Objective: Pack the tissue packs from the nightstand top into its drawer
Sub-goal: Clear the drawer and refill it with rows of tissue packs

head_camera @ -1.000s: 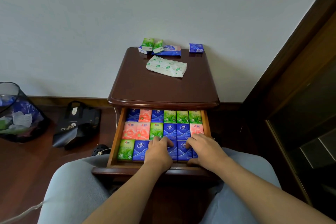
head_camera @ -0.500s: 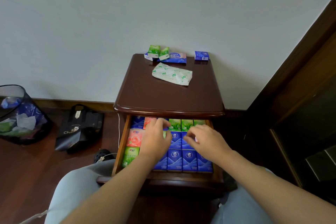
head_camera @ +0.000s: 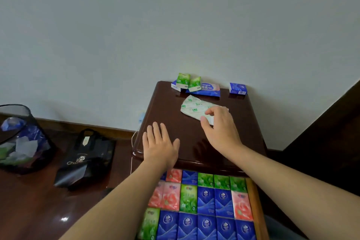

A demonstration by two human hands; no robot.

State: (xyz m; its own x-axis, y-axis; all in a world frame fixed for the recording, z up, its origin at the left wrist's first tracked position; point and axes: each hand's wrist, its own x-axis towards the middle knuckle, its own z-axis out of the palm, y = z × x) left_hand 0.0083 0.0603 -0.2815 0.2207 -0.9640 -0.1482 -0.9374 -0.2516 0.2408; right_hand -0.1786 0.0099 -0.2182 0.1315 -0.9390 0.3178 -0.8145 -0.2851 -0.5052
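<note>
The dark wooden nightstand [head_camera: 245,126] stands against the wall, its drawer [head_camera: 257,210] pulled open below. Rows of blue, green and pink tissue packs [head_camera: 206,200] fill the drawer. A soft white and green tissue pack [head_camera: 192,108] lies flat mid-top; my right hand [head_camera: 220,126] pinches its near right end between thumb and fingers. My left hand [head_camera: 159,142] hovers flat and open over the top's front left, holding nothing. At the back edge stand two green packs [head_camera: 188,82], a flat blue pack [head_camera: 211,90] and a small blue pack [head_camera: 237,88].
A black mesh wastebasket [head_camera: 21,138] with wrappers stands on the floor at far left. A black tote bag [head_camera: 87,158] sits between it and the nightstand. A white cable [head_camera: 133,142] hangs by the nightstand's left side. Dark wooden furniture [head_camera: 321,132] rises to the right.
Both hands left the drawer and rose to the nightstand top. My right hand reached the white and green pack; my left hand spread over the front left. The view tilted up.
</note>
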